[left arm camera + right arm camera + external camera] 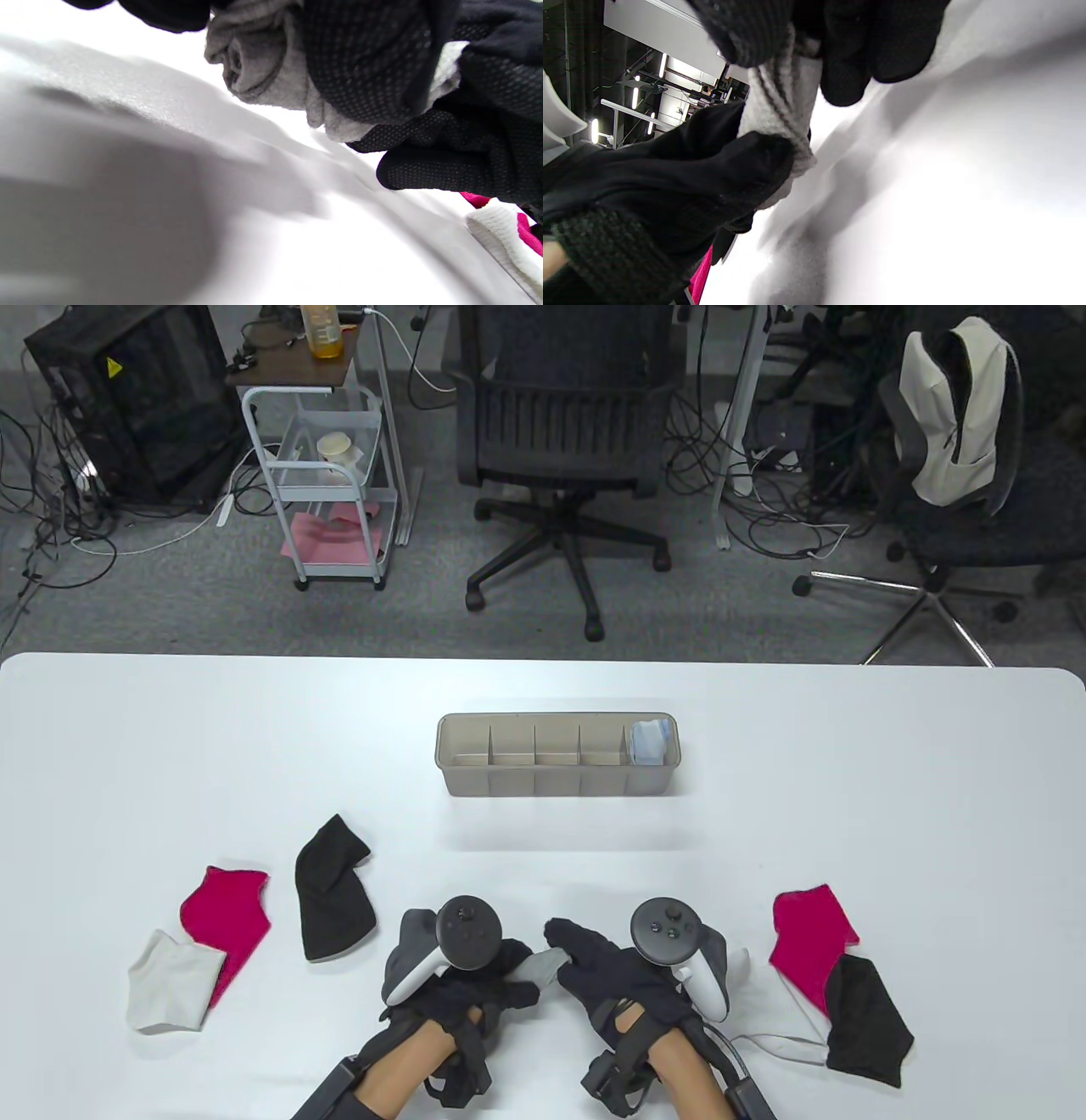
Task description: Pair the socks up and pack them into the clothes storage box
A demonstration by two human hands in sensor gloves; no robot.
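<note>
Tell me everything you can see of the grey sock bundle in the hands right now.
The grey sock bundle is soft ribbed knit, light grey, rolled so one end shows a spiral of folded layers. It sits low over the white table, near its front edge. The left hand and right hand both grip it; only a small grey tip shows between them from above.

You're in an office or lab: swivel chairs upper centre, floor cables upper right, computer tower upper left.
</note>
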